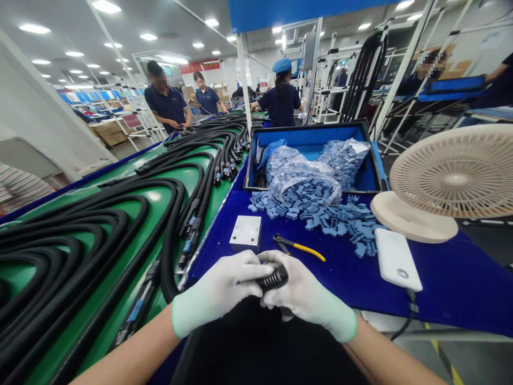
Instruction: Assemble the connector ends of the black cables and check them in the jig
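Both my hands wear white gloves with green cuffs and meet close to my body, at the near edge of the blue table. Between them is a black ribbed hose end (274, 279), partly hidden by the fingers. My left hand (230, 283) grips it from the left with fingers closed. From the other side my right hand (300, 289) curls round the ribbed end. Just beyond the fingers lie pincers (306, 250) with yellow handles, and a silver metal block (246, 232) with holes sits to their left.
Small blue clips (320, 214) spill from a bag before a blue bin (312, 128). A beige fan (452, 176) and a white power bank (397, 259) with a cable stand right. Black hoses (120, 219) cover the green conveyor (204, 160) at left. Several people work beyond.
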Available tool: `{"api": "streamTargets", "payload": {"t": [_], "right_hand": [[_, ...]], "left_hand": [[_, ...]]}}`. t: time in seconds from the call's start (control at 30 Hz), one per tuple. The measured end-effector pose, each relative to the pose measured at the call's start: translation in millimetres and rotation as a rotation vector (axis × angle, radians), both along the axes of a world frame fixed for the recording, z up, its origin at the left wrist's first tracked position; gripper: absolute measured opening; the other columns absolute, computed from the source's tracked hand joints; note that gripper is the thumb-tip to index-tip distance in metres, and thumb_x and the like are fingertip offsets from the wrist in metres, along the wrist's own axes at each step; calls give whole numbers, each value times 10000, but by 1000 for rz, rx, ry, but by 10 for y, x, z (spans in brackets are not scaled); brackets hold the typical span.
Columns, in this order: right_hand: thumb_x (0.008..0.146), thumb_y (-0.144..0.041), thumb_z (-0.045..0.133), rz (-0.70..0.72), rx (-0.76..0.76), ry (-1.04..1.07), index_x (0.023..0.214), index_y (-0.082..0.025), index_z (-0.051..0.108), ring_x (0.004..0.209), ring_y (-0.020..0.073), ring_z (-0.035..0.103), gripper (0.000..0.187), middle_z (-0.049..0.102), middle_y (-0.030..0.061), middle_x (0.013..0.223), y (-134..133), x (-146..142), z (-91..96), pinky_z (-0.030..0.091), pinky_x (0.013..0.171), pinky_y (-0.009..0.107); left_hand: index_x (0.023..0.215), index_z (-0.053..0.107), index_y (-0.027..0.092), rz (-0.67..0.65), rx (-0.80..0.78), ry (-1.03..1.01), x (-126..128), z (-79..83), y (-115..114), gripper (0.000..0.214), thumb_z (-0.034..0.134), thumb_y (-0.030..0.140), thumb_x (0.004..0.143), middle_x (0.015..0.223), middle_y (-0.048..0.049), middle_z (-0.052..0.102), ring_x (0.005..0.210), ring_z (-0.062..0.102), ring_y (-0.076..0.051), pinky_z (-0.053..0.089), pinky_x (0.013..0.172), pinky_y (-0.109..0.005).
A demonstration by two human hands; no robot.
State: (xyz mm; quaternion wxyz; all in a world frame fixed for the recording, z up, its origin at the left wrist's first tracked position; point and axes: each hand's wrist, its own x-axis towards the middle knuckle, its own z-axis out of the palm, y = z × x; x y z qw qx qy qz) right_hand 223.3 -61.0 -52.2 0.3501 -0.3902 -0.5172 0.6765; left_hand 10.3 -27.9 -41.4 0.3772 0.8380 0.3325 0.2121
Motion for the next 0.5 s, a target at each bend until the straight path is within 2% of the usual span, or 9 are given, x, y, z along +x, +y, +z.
{"api": "streamTargets", "payload": {"t": [0.1, 0.17, 0.23, 0.3, 0.33, 0.37, 0.43, 0.47, 0.5], "right_hand": [[615, -2, 719, -49, 86, -5, 1166, -228, 647, 841, 170, 652, 600, 716, 2, 996, 7, -3, -1, 509, 731, 286], [602, 23, 689, -82, 107, 9, 1146, -222, 661, 847, 168, 650, 597, 724, 5, 998, 34, -6, -20, 512, 754, 290], [592, 15, 700, -132, 86, 24, 1085, -205, 677, 768, 158, 639, 541, 727, 6, 941, 73, -15, -58, 511, 703, 287], [594, -18, 739, -229, 67, 88, 1014, -188, 687, 747, 167, 650, 456, 735, 18, 920, 91, -46, -117, 529, 700, 302], [609, -42, 756, -292, 59, 147, 1003, -185, 686, 761, 179, 668, 425, 742, 27, 931, 78, -75, -153, 546, 728, 322], [633, -70, 767, -357, 53, 218, 1014, -189, 681, 787, 192, 687, 408, 750, 37, 959, 49, -111, -191, 560, 767, 346], [677, -126, 795, -414, 47, 313, 1091, -209, 662, 858, 212, 715, 443, 754, 50, 1067, -39, -190, -260, 572, 832, 379], [682, -160, 826, -354, 61, 296, 1125, -222, 658, 880, 216, 718, 477, 752, 48, 1106, -79, -219, -283, 573, 837, 374], [682, -203, 858, -223, 101, 230, 1137, -233, 670, 894, 214, 716, 493, 752, 37, 1118, -96, -230, -294, 570, 832, 355]], "left_hand": [[1513, 461, 325, 183, -300, -73, 32, -99, 134, 986, 865, 110, 640, 1090, -8, 637, 951, 639, -212, 517, 847, -338], [1556, 391, 299, 235, -359, -56, 71, -116, 174, 1136, 895, 106, 556, 1082, -6, 659, 950, 648, -228, 522, 850, -353], [1477, 515, 284, 347, -219, -24, 94, -104, 120, 978, 897, 164, 584, 1020, -3, 680, 906, 649, -228, 517, 830, -355], [1227, 716, 282, 449, -16, 6, 86, -100, -26, 546, 856, 265, 699, 948, -7, 698, 855, 647, -225, 504, 814, -359], [1069, 772, 273, 484, 37, 5, 70, -111, -116, 312, 817, 306, 761, 923, -15, 710, 846, 649, -228, 500, 818, -363], [940, 788, 260, 507, 18, -14, 47, -132, -206, 148, 775, 333, 812, 896, -24, 720, 837, 653, -232, 502, 817, -366], [888, 783, 230, 563, -213, -188, -12, -196, -344, 182, 688, 385, 885, 871, -53, 728, 828, 665, -248, 529, 793, -376], [948, 776, 217, 640, -367, -355, -46, -228, -383, 231, 656, 410, 905, 896, -69, 730, 845, 673, -256, 548, 785, -382], [1023, 757, 208, 741, -502, -556, -82, -251, -398, 260, 645, 414, 913, 931, -80, 727, 869, 679, -257, 565, 785, -384]]}}
